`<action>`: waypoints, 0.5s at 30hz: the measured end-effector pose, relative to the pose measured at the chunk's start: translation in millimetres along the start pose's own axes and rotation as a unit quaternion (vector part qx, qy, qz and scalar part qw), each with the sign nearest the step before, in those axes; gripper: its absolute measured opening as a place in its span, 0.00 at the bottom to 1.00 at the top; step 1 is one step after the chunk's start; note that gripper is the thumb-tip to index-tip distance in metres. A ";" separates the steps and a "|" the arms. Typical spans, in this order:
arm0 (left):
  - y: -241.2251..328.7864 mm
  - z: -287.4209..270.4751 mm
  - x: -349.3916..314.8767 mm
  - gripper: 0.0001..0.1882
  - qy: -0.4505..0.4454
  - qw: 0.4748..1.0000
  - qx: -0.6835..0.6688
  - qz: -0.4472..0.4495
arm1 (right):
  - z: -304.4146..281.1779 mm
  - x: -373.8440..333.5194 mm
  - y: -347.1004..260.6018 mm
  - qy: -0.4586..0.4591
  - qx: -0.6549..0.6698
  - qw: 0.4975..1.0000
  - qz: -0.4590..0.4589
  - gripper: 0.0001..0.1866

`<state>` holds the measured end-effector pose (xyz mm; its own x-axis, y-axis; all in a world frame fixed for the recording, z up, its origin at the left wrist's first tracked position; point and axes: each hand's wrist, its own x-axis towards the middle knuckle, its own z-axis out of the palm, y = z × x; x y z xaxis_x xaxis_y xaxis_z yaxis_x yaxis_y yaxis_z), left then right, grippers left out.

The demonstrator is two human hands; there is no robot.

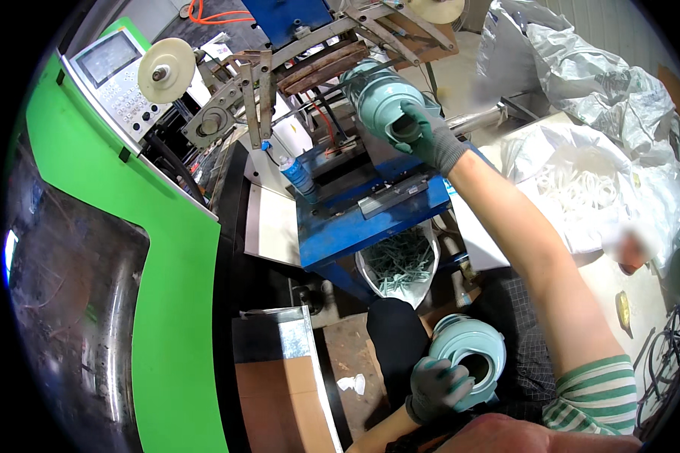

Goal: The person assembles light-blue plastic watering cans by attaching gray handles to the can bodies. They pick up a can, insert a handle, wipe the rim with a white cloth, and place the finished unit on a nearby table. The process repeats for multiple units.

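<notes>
My right hand point(429, 137), in a grey-and-green work glove, reaches up and forward. Its fingers curl over the open end of a teal plastic pipe fitting point(381, 94) under the machine's metal arms. A second teal fitting point(472, 340) rests at my lap with its round opening facing up. My left hand point(438, 389), gloved too, is closed on that one's near rim. Below the right hand is a blue metal stand point(370, 234) with a blue-labelled bottle point(298, 178) on it. A bag of teal plastic scraps point(400, 264) sits beneath the stand.
A green machine housing point(174, 302) with a control panel point(113, 75) fills the left. On the right, a white table point(597, 291) holds a bag of white rings point(578, 189) and black cables point(672, 340). An open cardboard box point(287, 400) stands by my left knee.
</notes>
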<state>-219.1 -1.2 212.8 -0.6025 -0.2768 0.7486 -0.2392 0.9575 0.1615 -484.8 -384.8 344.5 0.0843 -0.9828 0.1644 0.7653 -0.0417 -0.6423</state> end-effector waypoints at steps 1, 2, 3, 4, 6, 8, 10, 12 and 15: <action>2.6 0.8 -4.5 0.13 -0.011 0.999 0.010 -0.047 | 0.2 -6.0 9.2 0.010 0.004 1.000 -0.021 0.26; 3.5 -0.7 -6.0 0.12 -0.023 0.996 0.018 -0.089 | 2.3 -9.5 14.6 0.023 0.007 0.999 -0.047 0.23; 9.0 -4.6 -5.0 0.10 -0.039 0.996 0.002 -0.084 | -12.0 -6.9 13.9 0.058 -0.067 0.992 -0.094 0.21; 12.9 -0.2 -0.8 0.09 -0.046 0.996 -0.028 -0.071 | -32.2 0.8 3.1 0.095 -0.242 0.947 -0.190 0.19; 16.7 22.0 1.0 0.08 -0.038 0.993 -0.108 -0.035 | -90.5 -22.6 -29.0 0.187 -0.542 0.746 -0.340 0.16; 9.0 -3.3 -42.5 0.10 -0.064 0.991 -0.051 -0.103 | -28.2 -96.3 64.8 0.110 -0.410 0.869 -0.254 0.26; 2.4 -16.0 -35.3 0.12 -0.052 0.995 0.047 -0.066 | -7.0 -188.5 86.1 0.133 -0.513 0.808 -0.257 0.38; -0.7 -7.1 4.0 0.16 -0.057 0.996 -0.020 -0.072 | -48.0 -300.1 34.3 0.165 -0.513 0.833 -0.129 0.41; -22.6 -1.4 2.5 0.19 -0.051 0.998 0.006 -0.042 | -129.6 -430.1 -11.2 0.291 -0.652 0.687 -0.135 0.25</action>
<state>-214.1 -23.4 211.9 -0.6548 -0.3637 0.6625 -0.3015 0.9295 0.2124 -612.3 15.1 183.9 -0.5088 -0.7967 0.3262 -0.5510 0.0102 -0.8344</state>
